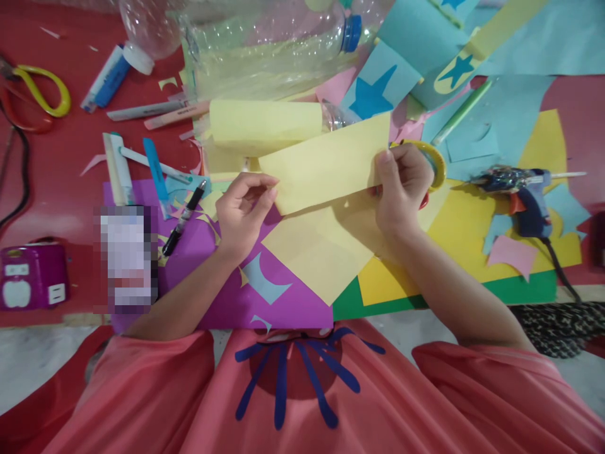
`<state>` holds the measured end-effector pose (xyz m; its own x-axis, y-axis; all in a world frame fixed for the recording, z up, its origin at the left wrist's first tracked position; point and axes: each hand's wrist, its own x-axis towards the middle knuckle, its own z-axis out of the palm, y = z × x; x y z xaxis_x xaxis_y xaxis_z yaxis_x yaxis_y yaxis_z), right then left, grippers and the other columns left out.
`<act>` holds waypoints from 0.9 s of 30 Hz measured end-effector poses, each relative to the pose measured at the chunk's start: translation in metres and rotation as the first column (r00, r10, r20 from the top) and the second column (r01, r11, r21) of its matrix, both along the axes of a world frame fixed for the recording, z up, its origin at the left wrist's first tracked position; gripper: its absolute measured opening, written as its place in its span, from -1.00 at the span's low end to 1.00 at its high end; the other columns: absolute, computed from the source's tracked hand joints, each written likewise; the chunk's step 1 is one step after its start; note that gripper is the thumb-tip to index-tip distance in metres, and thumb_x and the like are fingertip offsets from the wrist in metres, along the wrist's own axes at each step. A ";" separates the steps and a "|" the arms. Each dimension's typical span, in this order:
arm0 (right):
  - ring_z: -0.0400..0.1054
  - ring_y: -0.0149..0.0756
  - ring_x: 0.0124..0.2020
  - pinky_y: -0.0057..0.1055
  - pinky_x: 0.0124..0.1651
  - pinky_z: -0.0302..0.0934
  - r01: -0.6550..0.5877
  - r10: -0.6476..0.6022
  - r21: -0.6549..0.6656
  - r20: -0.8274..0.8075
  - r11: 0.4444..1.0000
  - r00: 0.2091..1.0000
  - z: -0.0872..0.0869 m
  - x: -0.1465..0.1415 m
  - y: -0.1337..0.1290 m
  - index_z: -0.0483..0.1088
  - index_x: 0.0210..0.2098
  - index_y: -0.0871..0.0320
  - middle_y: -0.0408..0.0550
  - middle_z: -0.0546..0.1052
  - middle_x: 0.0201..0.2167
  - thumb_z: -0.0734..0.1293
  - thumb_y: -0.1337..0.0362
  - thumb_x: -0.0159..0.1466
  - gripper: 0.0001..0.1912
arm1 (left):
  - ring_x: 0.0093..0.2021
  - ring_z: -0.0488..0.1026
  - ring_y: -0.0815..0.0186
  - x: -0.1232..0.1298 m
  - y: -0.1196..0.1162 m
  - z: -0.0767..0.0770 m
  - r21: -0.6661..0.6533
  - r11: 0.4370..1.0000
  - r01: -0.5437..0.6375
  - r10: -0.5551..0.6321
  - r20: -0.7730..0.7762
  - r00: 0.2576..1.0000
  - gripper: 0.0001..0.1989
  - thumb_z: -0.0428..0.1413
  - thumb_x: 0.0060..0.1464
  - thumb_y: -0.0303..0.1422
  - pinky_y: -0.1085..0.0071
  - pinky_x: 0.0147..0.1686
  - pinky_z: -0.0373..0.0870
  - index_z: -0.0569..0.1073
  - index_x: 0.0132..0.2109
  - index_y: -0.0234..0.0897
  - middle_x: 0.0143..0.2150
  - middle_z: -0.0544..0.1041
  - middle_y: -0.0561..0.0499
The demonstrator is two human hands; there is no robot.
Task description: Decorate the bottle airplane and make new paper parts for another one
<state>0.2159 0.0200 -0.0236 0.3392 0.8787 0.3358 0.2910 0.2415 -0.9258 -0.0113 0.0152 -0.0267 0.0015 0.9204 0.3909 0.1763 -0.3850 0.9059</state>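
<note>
A pale yellow paper strip [331, 162] is stretched between my two hands, tilted up to the right. My left hand [248, 211] pinches its left end between thumb and fingers. With thumb and curled fingers, my right hand [404, 183] grips the right end. Yellow-handled scissors [437, 165] show behind my right hand; whether it touches them is unclear. Below the strip lies a larger pale yellow sheet [326, 258]. Just beyond the strip is a bottle wrapped in pale yellow paper [265, 123].
A glue gun [532, 195] lies at right on yellow paper. A pen [184, 217], a phone [126, 258], markers and scraps lie at left. Large clear bottles [269, 38] and blue paper with stars [375, 88] are at the back. Other scissors [45, 88] lie far left.
</note>
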 end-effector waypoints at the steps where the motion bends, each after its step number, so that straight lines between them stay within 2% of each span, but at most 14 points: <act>1: 0.07 -0.53 -0.70 -0.50 -0.70 0.05 -0.001 0.001 0.005 -0.003 1.000 1.000 0.000 0.000 0.000 0.21 -0.51 0.06 -0.28 0.13 -0.66 0.28 -0.17 0.25 -0.53 | -0.33 0.51 0.44 0.000 0.000 0.000 0.001 1.000 -0.011 0.011 0.000 1.000 -0.88 0.24 0.12 -0.26 0.55 -0.33 0.44 0.58 -0.24 -0.19 -0.32 0.58 0.06; 7: 0.09 -0.56 -0.69 -0.51 -0.68 0.06 -0.009 0.009 0.014 -0.007 1.000 1.000 -0.001 -0.002 -0.002 0.22 -0.51 0.08 -0.28 0.15 -0.65 0.28 -0.14 0.27 -0.54 | -0.48 0.43 0.51 -0.002 0.002 0.001 -0.043 0.998 -0.049 0.049 -0.010 0.999 -0.84 0.27 0.08 -0.21 0.58 -0.52 0.35 0.60 -0.26 -0.19 -0.34 0.57 0.07; 10: 0.10 -0.57 -0.68 -0.52 -0.67 0.06 0.003 -0.004 0.015 0.014 1.000 1.000 -0.001 -0.002 -0.003 0.22 -0.51 0.09 -0.27 0.16 -0.65 0.27 -0.13 0.28 -0.54 | -0.50 0.40 0.52 -0.003 0.002 0.002 -0.062 0.997 -0.042 0.042 -0.002 0.999 -0.85 0.27 0.08 -0.22 0.58 -0.55 0.34 0.61 -0.23 -0.16 -0.30 0.59 0.05; 16: 0.09 -0.60 -0.69 -0.56 -0.67 0.06 -0.028 0.026 0.038 0.040 0.999 0.999 0.001 -0.002 -0.003 0.21 -0.51 0.10 -0.29 0.14 -0.66 0.25 -0.10 0.31 -0.55 | -0.49 0.42 0.50 -0.005 0.002 -0.002 -0.089 0.995 -0.036 0.034 -0.025 0.999 -0.83 0.26 0.08 -0.21 0.54 -0.53 0.38 0.62 -0.17 -0.10 -0.19 0.63 0.03; 22: 0.11 -0.59 -0.69 -0.55 -0.67 0.07 -0.046 0.043 0.059 0.045 0.997 0.998 0.000 0.000 -0.002 0.23 -0.50 0.10 -0.29 0.13 -0.65 0.23 -0.02 0.36 -0.60 | -0.48 0.42 0.52 -0.007 0.004 -0.012 -0.069 0.998 -0.005 0.003 -0.031 1.000 -0.68 0.26 0.08 -0.12 0.51 -0.49 0.42 0.57 -0.02 -0.04 0.00 0.57 0.01; 24: 0.11 -0.57 -0.70 -0.54 -0.69 0.05 -0.034 0.031 0.046 0.063 0.998 0.998 -0.003 0.003 -0.001 0.23 -0.48 0.09 -0.28 0.13 -0.65 0.22 -0.03 0.36 -0.60 | -0.44 0.46 0.49 -0.006 0.004 -0.011 -0.061 0.998 0.021 -0.022 -0.027 0.999 -0.69 0.25 0.09 -0.12 0.51 -0.46 0.45 0.56 -0.02 -0.04 -0.01 0.57 0.01; 27: 0.12 -0.51 -0.68 -0.48 -0.69 0.06 0.028 -0.028 -0.005 0.108 1.000 0.994 -0.008 0.007 0.000 0.23 -0.45 0.06 -0.25 0.18 -0.63 0.19 -0.09 0.36 -0.59 | -0.29 0.52 0.42 -0.004 0.003 -0.006 -0.007 0.999 0.046 -0.046 -0.009 0.999 -0.83 0.26 0.09 -0.18 0.52 -0.37 0.47 0.60 -0.18 -0.10 -0.17 0.57 0.02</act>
